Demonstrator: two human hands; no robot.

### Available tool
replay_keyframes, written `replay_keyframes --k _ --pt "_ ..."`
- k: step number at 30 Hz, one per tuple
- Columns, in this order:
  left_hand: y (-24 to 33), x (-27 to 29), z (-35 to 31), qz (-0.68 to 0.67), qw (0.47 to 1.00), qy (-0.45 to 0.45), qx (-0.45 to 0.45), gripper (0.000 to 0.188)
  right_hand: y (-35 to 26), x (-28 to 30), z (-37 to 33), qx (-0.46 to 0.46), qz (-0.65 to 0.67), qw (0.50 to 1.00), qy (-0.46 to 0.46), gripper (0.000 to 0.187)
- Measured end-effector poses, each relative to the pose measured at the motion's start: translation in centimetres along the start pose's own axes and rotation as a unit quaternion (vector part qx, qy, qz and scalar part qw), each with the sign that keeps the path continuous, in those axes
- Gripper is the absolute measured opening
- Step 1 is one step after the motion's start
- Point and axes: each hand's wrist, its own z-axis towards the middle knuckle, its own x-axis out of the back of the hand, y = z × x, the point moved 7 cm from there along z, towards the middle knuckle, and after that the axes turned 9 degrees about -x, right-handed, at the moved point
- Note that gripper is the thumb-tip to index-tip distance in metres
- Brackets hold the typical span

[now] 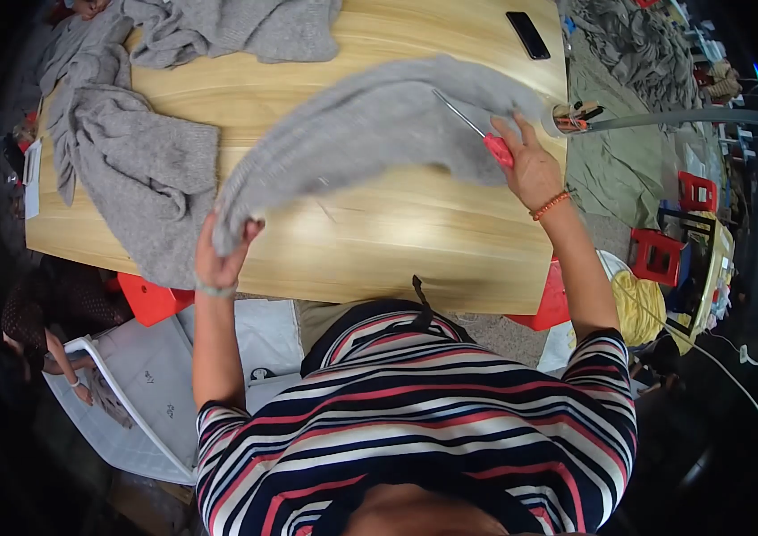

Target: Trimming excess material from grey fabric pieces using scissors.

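A grey knitted piece point(352, 121) arcs across the wooden table in front of me, slightly blurred by motion. My left hand point(221, 255) is closed around its near left end by the table's front edge. At the far right end, my right hand point(535, 170) holds a thin tool with a red handle point(498, 151) and a straight metal shaft, pointing up and left over the knit. Its fingers lie at the knit's edge; whether they also pinch the fabric, I cannot tell. What exact kind of tool it is does not show.
More grey knitwear point(151, 147) drapes over the table's left side, with another grey garment point(245, 31) at the far edge. A black phone point(528, 35) lies far right, above a cup of tools point(567, 120). Lower left, another person point(35, 326) reaches into a white bin point(151, 393).
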Motion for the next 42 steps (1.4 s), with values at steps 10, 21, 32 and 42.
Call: replay_keyframes --k 10,21,32,42 --pt "-0.7 -6.4 -0.2 0.688 0.58 0.041 -0.434 0.082 -3.3 -7.4 -6.3 0.016 0.117 0.981 -0.155 0.045" --pt "-5.5 -8.5 7.7 0.466 0.861 -0.195 -0.06 0.023 -4.5 -7.7 -8.1 0.034 0.121 0.975 -0.183 0.046" --pt "-17.6 -4.5 6.0 0.058 0.979 0.074 0.179 0.02 -9.0 -4.7 -11.6 0.046 0.181 0.94 -0.285 0.033" --pt "-18.7 -0.8 5.2 0.562 0.808 -0.162 -0.067 0.022 -7.9 -5.9 -11.0 0.005 0.167 0.958 -0.233 0.029"
